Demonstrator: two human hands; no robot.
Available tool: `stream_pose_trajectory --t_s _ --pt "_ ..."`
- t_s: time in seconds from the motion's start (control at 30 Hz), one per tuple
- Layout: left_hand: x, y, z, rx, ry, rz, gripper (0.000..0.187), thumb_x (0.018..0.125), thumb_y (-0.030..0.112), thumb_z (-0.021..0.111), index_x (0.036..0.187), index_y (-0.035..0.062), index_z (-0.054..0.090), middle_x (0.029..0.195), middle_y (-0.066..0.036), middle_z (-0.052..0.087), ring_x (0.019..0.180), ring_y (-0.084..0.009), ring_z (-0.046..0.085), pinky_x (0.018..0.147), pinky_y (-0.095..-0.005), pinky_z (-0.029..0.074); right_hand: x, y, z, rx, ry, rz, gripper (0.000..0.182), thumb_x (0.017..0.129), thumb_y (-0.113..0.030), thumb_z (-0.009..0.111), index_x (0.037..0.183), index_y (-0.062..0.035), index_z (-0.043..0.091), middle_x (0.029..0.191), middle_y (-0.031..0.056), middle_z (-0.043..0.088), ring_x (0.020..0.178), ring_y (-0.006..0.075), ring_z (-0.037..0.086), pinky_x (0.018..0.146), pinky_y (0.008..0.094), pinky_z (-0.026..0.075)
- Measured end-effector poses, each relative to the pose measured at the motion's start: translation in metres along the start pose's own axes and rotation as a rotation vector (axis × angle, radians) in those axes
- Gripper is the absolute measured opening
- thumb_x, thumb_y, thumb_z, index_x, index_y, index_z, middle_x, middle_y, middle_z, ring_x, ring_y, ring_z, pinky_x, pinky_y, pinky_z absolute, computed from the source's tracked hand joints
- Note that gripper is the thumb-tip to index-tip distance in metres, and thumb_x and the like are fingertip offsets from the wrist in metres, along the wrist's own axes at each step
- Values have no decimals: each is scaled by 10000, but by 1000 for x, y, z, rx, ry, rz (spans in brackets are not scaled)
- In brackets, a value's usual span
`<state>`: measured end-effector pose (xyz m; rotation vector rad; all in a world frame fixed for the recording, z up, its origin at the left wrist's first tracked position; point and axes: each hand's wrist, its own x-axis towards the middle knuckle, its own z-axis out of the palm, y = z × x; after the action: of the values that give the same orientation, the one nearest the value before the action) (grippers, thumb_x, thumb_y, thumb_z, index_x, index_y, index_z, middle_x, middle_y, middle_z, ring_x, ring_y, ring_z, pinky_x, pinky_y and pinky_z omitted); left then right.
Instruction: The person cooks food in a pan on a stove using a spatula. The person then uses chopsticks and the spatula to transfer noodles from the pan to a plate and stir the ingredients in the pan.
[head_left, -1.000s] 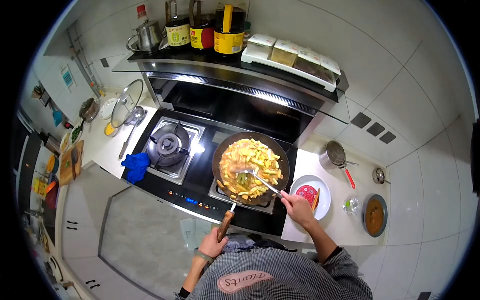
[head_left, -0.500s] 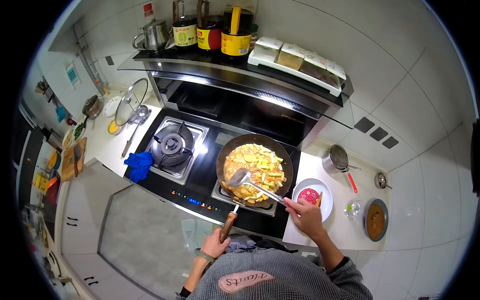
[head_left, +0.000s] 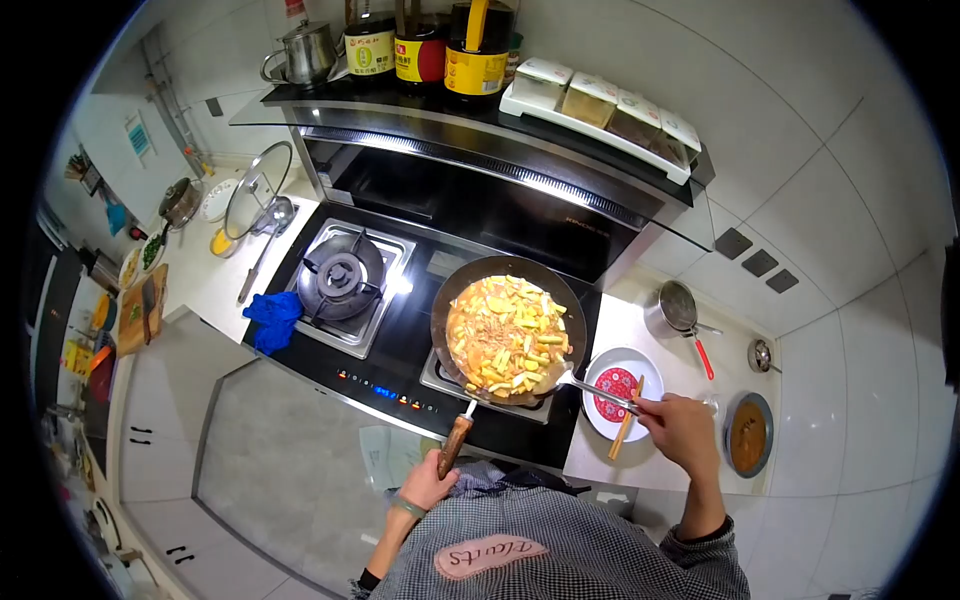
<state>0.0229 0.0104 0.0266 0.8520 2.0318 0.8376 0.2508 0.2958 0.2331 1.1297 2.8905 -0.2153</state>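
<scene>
A dark wok (head_left: 568, 292) stands on the right burner, full of yellow pieces in reddish sauce (head_left: 505, 335). Its wooden handle (head_left: 454, 446) points toward me, and my left hand (head_left: 428, 483) is closed round the handle's lower end. My right hand (head_left: 680, 428) grips the metal spatula (head_left: 600, 391) by its far end. The spatula's head rests at the wok's lower right side, partly among the food. Below the spatula's shaft, a white bowl (head_left: 652, 376) with a red patterned base holds wooden chopsticks (head_left: 622, 432) across its rim.
Right counter: a small pot (head_left: 672, 308) with a red handle and a bowl of brown sauce (head_left: 748, 436). Left: an unused burner (head_left: 342, 277), blue cloth (head_left: 273, 320), ladle (head_left: 262, 250) and glass lid (head_left: 258, 190). Sauce bottles (head_left: 420, 58) and a spice rack (head_left: 600, 118) stand on the hood shelf.
My right hand has moved right and slightly down, drawing the spatula from the wok's left-centre to its lower right side. My left hand stays on the handle.
</scene>
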Motion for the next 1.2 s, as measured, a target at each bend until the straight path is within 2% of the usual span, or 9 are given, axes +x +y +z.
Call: stream_pose_trajectory --t_s 0.17,0.37,0.43,0.6,0.7,0.77,0.9,0.97,1.2 --pt "-1 8 -6 -4 -15 0 421 817 309 651 1065 13 482 848 -279 613 856 -470 594 723 -505 467 32 0 23 -95 3 -92 202 829 -304 635 984 -210 727 705 85 615 649 298 608 580 411 459" --pt "-2 13 -9 13 -38 -31 396 820 303 646 1045 24 478 851 -278 613 862 -471 592 725 -508 465 52 -1 -49 -268 -29 -74 181 812 -305 654 923 -195 745 741 87 653 656 280 627 571 399 464" --pt "-2 10 -8 32 -43 -48 461 821 339 653 1110 16 495 887 -260 626 870 -446 606 713 -478 479 61 -4 -55 -343 -108 -120 176 813 -302 650 911 -190 745 749 85 658 656 279 628 570 397 465" --pt "-2 6 -5 8 -28 -38 447 817 334 653 1098 23 496 882 -268 625 872 -458 602 728 -497 475 82 -4 -16 -305 -90 -250 175 822 -303 642 882 -176 746 720 82 657 645 284 625 572 395 467" --pt "1 3 -3 -11 -23 -42 452 812 334 650 1109 34 489 877 -277 627 877 -476 596 748 -518 471 82 1 -24 -274 -10 -299 158 822 -299 640 872 -193 746 708 77 648 657 280 626 578 397 468" --pt "-1 4 -5 -8 -36 -62 467 810 340 653 1123 36 489 881 -279 629 879 -477 597 752 -519 472 79 -6 -45 -360 -95 -136 146 823 -288 632 878 -211 743 720 72 643 675 271 628 579 401 466" --pt "1 5 -6 -2 -41 -47 472 808 350 654 1121 36 492 877 -279 630 856 -476 602 734 -517 478 94 1 -5 -435 -3 -241 143 826 -264 626 920 -211 720 713 73 623 673 272 626 587 409 469" --pt "1 4 -6 -3 -44 -44 474 807 353 654 1120 36 493 874 -279 630 850 -476 604 728 -514 480 92 3 5 -383 55 -272 150 828 -255 623 933 -192 709 715 78 611 680 280 624 596 411 470" --pt "0 4 -5 -14 -22 -30 451 804 356 652 1081 32 505 842 -271 627 834 -468 607 711 -511 475 88 8 -15 -143 49 16 216 875 -247 564 961 -106 703 809 166 663 729 330 636 653 448 484"
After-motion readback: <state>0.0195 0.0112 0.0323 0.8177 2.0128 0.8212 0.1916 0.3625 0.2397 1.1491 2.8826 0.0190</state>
